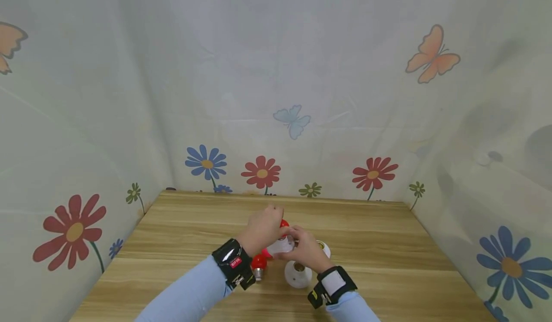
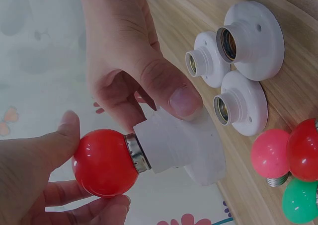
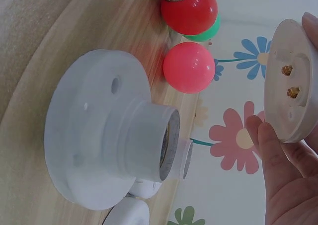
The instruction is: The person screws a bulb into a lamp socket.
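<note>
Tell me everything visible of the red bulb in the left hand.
The red bulb is round and glossy; glass or plastic, I cannot tell. Its silvery metal base shows partly at the mouth of a white lamp holder; how deep it sits is hidden. The left hand grips its round part above the wooden table. In the left wrist view the bulb points sideways, base to the right.

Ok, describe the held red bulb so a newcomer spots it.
Find the wooden table, then look above its middle. The left hand grips this red bulb, its metal base at the mouth of the white lamp holder in the right hand. Unlike the other red bulb, it is held off the table.
</note>
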Action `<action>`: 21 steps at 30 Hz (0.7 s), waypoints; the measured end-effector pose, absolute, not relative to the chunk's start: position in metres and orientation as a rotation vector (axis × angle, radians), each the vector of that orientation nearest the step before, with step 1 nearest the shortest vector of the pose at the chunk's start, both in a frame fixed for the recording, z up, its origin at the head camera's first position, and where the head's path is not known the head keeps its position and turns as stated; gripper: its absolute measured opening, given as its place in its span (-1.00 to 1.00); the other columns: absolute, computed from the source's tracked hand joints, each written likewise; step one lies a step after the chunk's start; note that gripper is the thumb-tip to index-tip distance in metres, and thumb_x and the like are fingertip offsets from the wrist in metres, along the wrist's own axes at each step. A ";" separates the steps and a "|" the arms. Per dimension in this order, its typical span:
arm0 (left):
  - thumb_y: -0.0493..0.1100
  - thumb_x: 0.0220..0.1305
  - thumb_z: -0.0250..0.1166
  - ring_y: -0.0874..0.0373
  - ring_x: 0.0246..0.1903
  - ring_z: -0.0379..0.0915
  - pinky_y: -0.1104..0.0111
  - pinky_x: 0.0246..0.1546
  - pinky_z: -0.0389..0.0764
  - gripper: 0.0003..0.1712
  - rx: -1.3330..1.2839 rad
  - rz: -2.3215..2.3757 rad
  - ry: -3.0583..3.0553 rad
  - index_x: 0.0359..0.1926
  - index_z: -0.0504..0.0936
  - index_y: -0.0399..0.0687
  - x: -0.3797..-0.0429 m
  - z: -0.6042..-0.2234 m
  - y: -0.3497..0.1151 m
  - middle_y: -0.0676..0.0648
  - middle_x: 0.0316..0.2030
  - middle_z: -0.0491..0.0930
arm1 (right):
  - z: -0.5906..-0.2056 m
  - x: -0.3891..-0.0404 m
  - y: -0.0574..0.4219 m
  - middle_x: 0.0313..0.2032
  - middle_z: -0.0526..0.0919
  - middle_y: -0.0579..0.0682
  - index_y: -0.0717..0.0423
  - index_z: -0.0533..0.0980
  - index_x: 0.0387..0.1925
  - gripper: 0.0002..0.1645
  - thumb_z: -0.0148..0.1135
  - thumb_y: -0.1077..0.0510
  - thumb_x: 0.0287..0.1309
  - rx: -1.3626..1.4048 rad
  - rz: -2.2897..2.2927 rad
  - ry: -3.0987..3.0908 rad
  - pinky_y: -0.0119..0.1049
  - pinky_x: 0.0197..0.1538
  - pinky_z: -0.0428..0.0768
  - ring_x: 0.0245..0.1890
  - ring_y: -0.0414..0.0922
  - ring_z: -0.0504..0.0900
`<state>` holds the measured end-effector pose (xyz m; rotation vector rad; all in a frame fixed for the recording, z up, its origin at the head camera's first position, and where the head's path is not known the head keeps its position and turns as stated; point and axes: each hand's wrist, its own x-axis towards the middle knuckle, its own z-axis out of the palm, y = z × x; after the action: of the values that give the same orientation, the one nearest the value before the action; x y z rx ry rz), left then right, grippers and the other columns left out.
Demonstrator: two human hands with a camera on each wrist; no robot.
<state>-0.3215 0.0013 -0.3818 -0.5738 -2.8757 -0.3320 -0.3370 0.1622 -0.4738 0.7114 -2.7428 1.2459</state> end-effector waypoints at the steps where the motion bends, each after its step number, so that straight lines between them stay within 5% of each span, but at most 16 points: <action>1: 0.16 0.10 0.41 0.17 -0.47 0.46 0.49 -0.56 0.52 -0.39 -0.566 -0.325 -2.884 0.02 0.53 -0.15 -0.322 -0.382 0.002 -0.09 -0.28 0.55 | -0.474 -0.337 0.162 -0.12 0.56 -0.16 -0.09 0.57 0.04 -0.30 0.51 -0.24 -0.17 0.718 1.235 -2.743 -0.30 -0.09 0.61 -0.17 -0.19 0.54; 11: 0.05 0.09 0.45 0.17 -0.42 0.43 0.43 -0.45 0.54 -0.55 -0.579 -0.424 -2.939 -0.09 0.58 -0.09 -0.322 -0.379 0.003 -0.04 -0.32 0.55 | -0.473 -0.337 0.161 -0.04 0.56 -0.09 -0.04 0.58 0.04 -0.32 0.51 -0.20 -0.14 0.707 1.272 -2.763 -0.24 -0.07 0.61 -0.13 -0.14 0.53; 21: -0.36 0.06 0.44 0.15 -0.24 0.48 0.43 -0.16 0.62 -0.62 -0.851 -0.654 -2.900 -0.04 0.65 -0.10 -0.323 -0.377 -0.004 -0.04 -0.18 0.65 | -0.476 -0.337 0.163 -0.05 0.58 -0.15 -0.02 0.57 0.02 -0.34 0.51 -0.21 -0.13 0.747 1.272 -2.717 -0.34 -0.06 0.59 -0.13 -0.19 0.54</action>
<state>-0.3233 -0.0041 -0.3766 -0.8505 -2.9004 -0.6537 -0.3366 0.1631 -0.4759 0.7466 -2.7168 1.2723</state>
